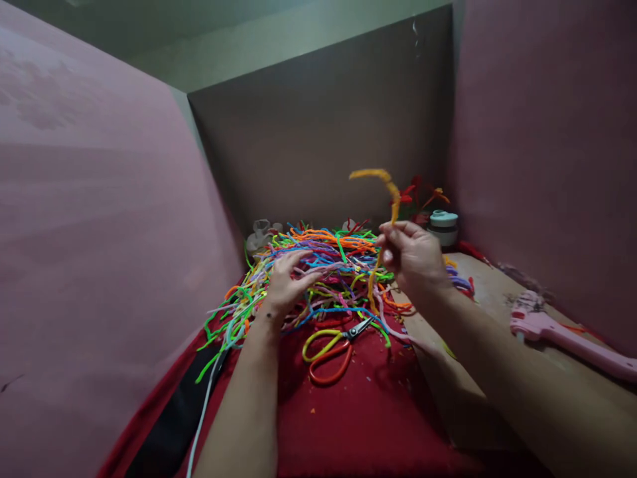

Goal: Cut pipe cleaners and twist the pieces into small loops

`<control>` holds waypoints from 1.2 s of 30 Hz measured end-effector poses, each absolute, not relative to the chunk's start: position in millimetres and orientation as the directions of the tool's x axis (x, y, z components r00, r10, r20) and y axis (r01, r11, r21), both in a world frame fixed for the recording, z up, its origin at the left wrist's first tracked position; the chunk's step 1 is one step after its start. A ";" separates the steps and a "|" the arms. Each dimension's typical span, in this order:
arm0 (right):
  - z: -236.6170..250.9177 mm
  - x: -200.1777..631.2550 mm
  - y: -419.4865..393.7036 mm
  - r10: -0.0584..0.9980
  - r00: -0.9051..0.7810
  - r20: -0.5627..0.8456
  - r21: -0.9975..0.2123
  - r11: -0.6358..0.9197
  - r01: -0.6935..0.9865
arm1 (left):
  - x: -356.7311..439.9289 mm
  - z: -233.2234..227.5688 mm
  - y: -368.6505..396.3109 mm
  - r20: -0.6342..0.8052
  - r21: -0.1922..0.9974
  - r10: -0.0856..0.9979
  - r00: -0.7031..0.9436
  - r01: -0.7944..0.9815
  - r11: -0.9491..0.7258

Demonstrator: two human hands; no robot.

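Now the right hand [416, 257] pinches a stem [396, 201], likely light and bendy, best held midway; left hand [286, 284] curves wide at the pile [331, 240].

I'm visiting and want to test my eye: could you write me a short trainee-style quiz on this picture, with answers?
1. Which hand holds up the bent yellow-orange strand?
2. True or false: the scissors are in a hand.
3. What colour is the glue gun at the far right? A) green B) pink C) black

Key:
1. The right hand.
2. False; they lie on the red cloth.
3. B.
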State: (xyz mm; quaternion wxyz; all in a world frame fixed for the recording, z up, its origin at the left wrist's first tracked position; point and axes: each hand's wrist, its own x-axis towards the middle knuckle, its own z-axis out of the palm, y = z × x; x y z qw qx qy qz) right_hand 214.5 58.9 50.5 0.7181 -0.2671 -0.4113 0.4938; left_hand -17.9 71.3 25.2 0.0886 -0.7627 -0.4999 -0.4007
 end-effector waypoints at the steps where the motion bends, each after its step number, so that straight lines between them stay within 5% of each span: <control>1: 47.2 213.3 59.8 0.961 0.118 0.249 -0.793 0.273 -0.545 | -15.0 31.4 64.8 0.761 0.300 0.637 0.121 0.805 -0.511; 5: 30.4 202.7 58.3 0.980 -0.077 0.183 -0.812 0.107 -0.574 | 5.1 47.3 41.3 0.944 0.226 0.321 -0.076 0.858 -0.462; 10: 21.2 189.6 43.0 0.962 -0.209 0.178 -0.876 0.058 -0.478 | 44.8 45.0 31.6 0.666 0.585 0.743 0.061 0.575 -0.572; 14: 14.6 180.1 34.1 0.941 -0.280 0.187 -0.921 0.069 -0.385 | 62.1 42.1 29.2 0.519 0.841 0.854 -0.025 0.192 -0.505; 18: 6.2 173.8 31.1 0.900 -0.422 0.109 -0.939 -0.046 -0.342 | 58.0 43.8 31.0 0.323 0.893 0.943 -0.082 -0.305 -0.332; 21: 4.3 172.1 26.9 0.879 -0.473 0.060 -0.917 -0.138 -0.374 | 49.7 45.6 34.9 0.257 0.837 0.966 -0.031 -0.492 -0.239; 36: -4.0 168.7 20.2 0.868 -0.494 0.048 -0.965 -0.086 -0.246 | 28.3 55.0 35.9 0.333 0.817 0.932 -0.145 -0.448 -0.362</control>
